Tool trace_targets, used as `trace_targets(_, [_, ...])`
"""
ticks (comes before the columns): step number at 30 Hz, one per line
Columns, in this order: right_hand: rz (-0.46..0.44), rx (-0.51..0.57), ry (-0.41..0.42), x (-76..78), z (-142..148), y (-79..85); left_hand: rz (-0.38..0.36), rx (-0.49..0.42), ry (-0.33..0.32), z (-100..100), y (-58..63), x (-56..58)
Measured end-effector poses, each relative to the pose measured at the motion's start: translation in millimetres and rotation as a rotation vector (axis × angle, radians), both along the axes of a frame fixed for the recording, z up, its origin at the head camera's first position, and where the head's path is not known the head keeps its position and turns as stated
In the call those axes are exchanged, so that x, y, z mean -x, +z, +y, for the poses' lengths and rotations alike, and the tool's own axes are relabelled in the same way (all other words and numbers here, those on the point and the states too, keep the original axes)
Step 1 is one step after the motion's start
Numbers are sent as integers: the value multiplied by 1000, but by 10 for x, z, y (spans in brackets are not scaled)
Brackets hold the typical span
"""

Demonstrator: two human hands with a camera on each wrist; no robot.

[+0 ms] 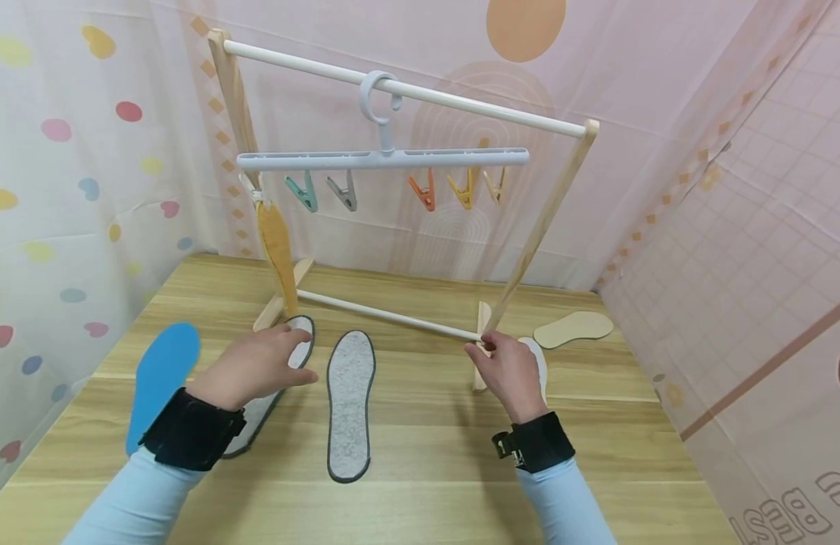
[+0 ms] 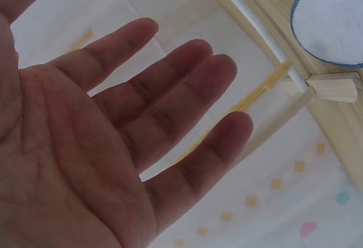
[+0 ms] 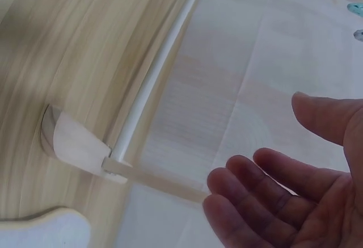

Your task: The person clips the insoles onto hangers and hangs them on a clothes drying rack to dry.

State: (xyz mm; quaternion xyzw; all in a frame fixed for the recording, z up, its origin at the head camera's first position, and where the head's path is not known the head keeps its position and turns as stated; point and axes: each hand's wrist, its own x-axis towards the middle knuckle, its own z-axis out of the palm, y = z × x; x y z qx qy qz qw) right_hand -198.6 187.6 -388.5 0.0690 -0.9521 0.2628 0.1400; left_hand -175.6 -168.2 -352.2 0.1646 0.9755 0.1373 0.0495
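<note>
My left hand (image 1: 256, 367) hovers over a grey felt insole (image 1: 259, 415) with dark edging, covering part of it. Its fingers are spread and hold nothing in the left wrist view. A second grey insole (image 1: 350, 401) lies between my hands. My right hand (image 1: 511, 371) is beside the right foot of the wooden rack (image 1: 542, 219); the right wrist view shows its palm bare and fingers loosely bent. An orange insole (image 1: 275, 246) dangles from a white clip (image 1: 252, 189) at the left end of the pale blue hanger (image 1: 325, 161).
Several free clips hang from the hanger, among them a green clip (image 1: 303, 192) and a red clip (image 1: 425, 191). A blue insole (image 1: 163, 371) lies far left. A white insole (image 1: 539, 359), partly hidden by my right hand, and a beige insole (image 1: 574, 329) lie on the right.
</note>
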Motion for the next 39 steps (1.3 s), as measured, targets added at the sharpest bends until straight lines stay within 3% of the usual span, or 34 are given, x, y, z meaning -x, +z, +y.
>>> trace_targets(13, [-169, -175, 33, 50, 162, -8, -25, 19, -4, 13, -2, -9])
trace_targets(25, [-300, -361, -14, 98, 362, 16, -6, 11, -16, 21, 5, -17])
trace_targets(39, [-397, -394, -81, 192, 638, -64, 2, 12, -18, 38, 5, -24])
